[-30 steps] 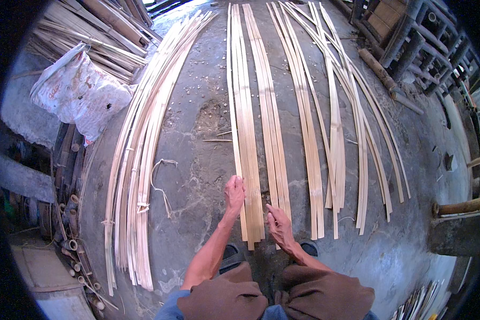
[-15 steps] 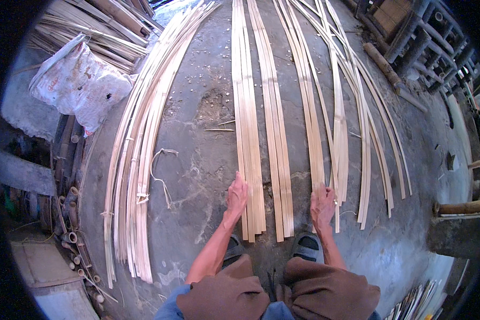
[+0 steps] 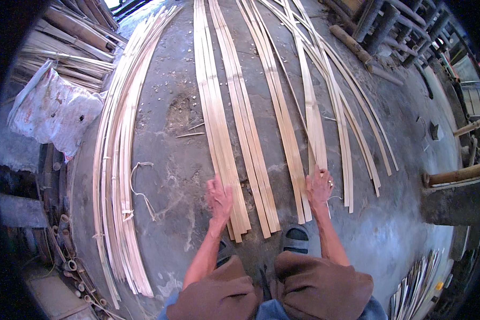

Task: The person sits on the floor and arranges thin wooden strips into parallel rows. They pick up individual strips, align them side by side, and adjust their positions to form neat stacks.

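Note:
Long pale bamboo strips lie in groups along the floor, running away from me. My left hand [image 3: 219, 199] is at the left edge of the left-middle group of strips [image 3: 218, 125], near its close end. Its fingers look apart and slightly blurred. My right hand [image 3: 319, 189] is closed over the near ends of another group of strips [image 3: 315, 130], farther right; its fingertips are partly hidden. Between my hands lie two more groups, a wider strip group [image 3: 249, 154] and a narrower strip group [image 3: 287, 144].
A tied bundle of strips [image 3: 124, 160] lies at the left, with a loose tie loop beside it. Beyond are a white sack [image 3: 56, 109] and stacked bamboo. Crossing strips [image 3: 352, 122] spread to the right. A bamboo pole [image 3: 457, 173] juts in at the right edge.
My right hand has moved right, from the narrower group to the strips beside it. My left hand has loosened at the edge of its group. The whole view has shifted.

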Tool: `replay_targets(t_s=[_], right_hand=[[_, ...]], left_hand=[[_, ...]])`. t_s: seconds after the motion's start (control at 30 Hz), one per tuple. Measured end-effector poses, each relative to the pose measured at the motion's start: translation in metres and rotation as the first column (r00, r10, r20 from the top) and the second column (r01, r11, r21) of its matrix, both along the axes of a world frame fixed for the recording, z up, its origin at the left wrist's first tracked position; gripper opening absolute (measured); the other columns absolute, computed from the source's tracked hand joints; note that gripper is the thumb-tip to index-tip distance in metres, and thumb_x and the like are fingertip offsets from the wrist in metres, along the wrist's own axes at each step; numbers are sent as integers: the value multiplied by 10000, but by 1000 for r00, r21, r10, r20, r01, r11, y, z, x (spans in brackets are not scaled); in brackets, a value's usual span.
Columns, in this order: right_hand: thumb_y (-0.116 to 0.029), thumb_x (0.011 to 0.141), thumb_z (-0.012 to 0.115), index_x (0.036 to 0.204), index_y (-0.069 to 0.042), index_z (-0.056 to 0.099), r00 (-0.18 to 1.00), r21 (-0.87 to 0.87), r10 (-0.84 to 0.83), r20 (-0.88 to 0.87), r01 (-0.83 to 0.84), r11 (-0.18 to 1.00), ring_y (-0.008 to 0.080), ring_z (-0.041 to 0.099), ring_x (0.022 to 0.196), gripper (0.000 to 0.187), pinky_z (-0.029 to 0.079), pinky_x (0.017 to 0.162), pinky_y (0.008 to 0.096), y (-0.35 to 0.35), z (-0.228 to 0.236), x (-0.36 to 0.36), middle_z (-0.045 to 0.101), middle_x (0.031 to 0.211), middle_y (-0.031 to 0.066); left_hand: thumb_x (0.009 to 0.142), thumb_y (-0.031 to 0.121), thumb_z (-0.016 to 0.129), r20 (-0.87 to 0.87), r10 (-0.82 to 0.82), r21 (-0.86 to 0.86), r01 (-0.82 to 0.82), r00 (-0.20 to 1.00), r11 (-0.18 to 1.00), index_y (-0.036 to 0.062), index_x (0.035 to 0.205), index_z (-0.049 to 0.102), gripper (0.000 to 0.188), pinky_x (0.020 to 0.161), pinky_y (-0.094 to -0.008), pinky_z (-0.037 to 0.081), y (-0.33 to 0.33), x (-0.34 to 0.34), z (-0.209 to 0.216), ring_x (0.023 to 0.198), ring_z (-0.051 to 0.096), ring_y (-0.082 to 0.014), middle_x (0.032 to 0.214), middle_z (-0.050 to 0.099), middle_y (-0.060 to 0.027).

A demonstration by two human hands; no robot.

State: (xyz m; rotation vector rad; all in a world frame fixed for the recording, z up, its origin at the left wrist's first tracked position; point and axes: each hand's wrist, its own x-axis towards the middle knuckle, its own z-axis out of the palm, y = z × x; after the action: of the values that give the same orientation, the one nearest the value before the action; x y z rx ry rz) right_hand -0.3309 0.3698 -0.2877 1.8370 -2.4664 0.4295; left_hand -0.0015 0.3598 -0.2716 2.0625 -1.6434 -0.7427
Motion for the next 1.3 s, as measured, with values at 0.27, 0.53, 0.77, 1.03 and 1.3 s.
replay_targets(t_s=[0.27, 0.53, 0.77, 1.03, 1.3], right_hand=[[-218, 894, 624, 1338, -134, 549, 990, 155, 18, 139, -40, 987, 379, 635, 932, 458, 522, 780, 528, -9, -19, -23, 562, 1075, 159], [-259, 912, 614, 1299, -111, 572, 985, 128, 31, 172, -54, 990, 403, 657, 963, 416, 548, 776, 526, -7, -16, -29, 604, 1101, 205], [-256, 994, 560, 1199, -53, 581, 804, -41, -46, 593, 86, 995, 295, 610, 657, 290, 490, 641, 454, -13, 40, 1, 614, 729, 156], [-189, 1031, 569, 1375, -14, 540, 700, -145, 73, 710, 43, 989, 132, 549, 760, 388, 468, 692, 281, 20, 50, 47, 625, 859, 95], [-227, 1027, 567, 1425, -48, 524, 578, 103, -22, 816, -108, 989, 122, 598, 776, 439, 502, 689, 312, 19, -5, 77, 674, 905, 229]], left_hand=[[940, 341, 596, 233, -438, -221, 486, 868, 846, 36, 1519, 339, 703, 1208, -506, 199, 9, -73, -36, 1476, 272, -364, 1590, 284, -200], [974, 429, 541, 334, -581, -53, 630, 742, 775, 53, 1574, 245, 767, 1236, -514, 65, 10, -81, -37, 1544, 99, -314, 1658, 159, -156], [982, 465, 514, 388, -586, 1, 636, 711, 772, 65, 1583, 233, 775, 1235, -518, 65, 13, -77, -38, 1550, 73, -313, 1669, 123, -156], [975, 447, 530, 345, -573, -65, 628, 744, 776, 58, 1577, 249, 770, 1235, -521, 68, 14, -81, -35, 1550, 70, -318, 1670, 112, -158], [980, 449, 523, 330, -584, -37, 628, 742, 777, 60, 1578, 249, 765, 1231, -530, 90, 12, -80, -33, 1552, 67, -314, 1669, 121, -160]])
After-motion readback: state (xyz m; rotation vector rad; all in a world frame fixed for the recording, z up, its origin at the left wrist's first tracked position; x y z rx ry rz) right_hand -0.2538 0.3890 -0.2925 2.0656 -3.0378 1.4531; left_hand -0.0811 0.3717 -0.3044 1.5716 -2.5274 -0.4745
